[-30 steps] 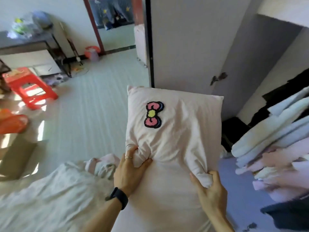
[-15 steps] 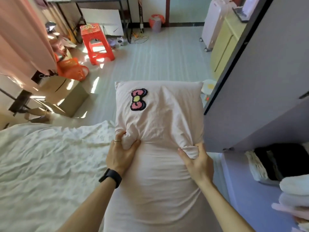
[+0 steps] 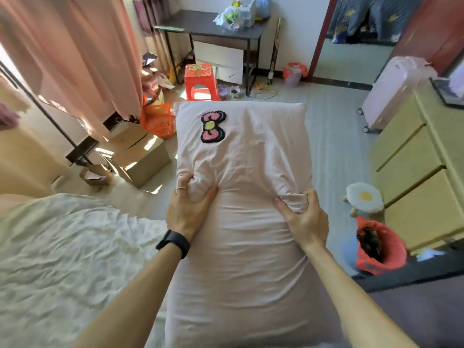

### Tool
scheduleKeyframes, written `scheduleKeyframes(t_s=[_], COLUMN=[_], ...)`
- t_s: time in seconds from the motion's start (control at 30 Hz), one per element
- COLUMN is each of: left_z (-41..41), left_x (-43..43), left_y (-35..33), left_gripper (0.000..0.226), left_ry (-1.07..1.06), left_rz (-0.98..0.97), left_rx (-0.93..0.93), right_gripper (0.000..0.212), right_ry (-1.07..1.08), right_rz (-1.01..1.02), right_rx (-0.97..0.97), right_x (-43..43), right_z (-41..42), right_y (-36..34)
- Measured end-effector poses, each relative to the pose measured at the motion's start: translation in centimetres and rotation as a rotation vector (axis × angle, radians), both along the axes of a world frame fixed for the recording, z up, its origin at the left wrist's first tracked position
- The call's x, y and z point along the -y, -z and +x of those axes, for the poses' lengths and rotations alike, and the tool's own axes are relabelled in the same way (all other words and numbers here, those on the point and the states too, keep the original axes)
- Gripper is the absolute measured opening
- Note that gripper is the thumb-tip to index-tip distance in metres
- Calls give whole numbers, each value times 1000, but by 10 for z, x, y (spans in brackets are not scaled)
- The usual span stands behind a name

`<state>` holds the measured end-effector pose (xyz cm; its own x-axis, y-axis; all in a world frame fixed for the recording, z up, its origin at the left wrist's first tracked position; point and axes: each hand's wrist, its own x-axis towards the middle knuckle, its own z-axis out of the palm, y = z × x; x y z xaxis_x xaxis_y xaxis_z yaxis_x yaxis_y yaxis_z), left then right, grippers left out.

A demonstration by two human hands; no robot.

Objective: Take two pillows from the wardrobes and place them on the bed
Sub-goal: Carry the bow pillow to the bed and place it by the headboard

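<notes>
Wardrobe gone from view, person turned toward bed (image 3: 62,247). Pillow (image 3: 243,197) held out in front, above floor beside bed. Left hand (image 3: 188,212) and right hand (image 3: 303,219) fingers curled, bunching fabric. Step: carrying first pillow; next likely swing left, lower onto bed.
</notes>
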<state>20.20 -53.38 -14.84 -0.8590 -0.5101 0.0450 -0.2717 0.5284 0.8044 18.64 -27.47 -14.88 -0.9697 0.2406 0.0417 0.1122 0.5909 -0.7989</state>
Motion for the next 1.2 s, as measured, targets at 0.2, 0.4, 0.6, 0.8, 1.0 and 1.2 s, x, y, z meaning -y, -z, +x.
scheduleKeyframes(t_s=[0.2, 0.4, 0.6, 0.8, 1.0, 1.2], left_z=[-98, -209, -326, -396, -410, -407], left_x=[7, 30, 54, 88, 142, 214], left_y=[-57, -82, -83, -73, -52, -26], left_gripper=[64, 72, 62, 56, 53, 54], left_ry=[-86, -264, -515, -732, -921, -1071], left_rz=[6, -116, -189, -218, -199, -168], left_rx=[-88, -158, -209, -164, -58, 45], right_gripper=[51, 52, 62, 113, 116, 121], right_ry=[-21, -175, -369, -541, -864, -1065], right_rz=[-21, 8, 13, -5, 196, 70], right_rx=[-160, -265, -268, 101, 237, 203], right_x=[27, 64, 114, 184, 278, 380], right_z=[-123, -263, -417, -540, -590, -591], right_y=[-50, -72, -76, -82, -47, -12])
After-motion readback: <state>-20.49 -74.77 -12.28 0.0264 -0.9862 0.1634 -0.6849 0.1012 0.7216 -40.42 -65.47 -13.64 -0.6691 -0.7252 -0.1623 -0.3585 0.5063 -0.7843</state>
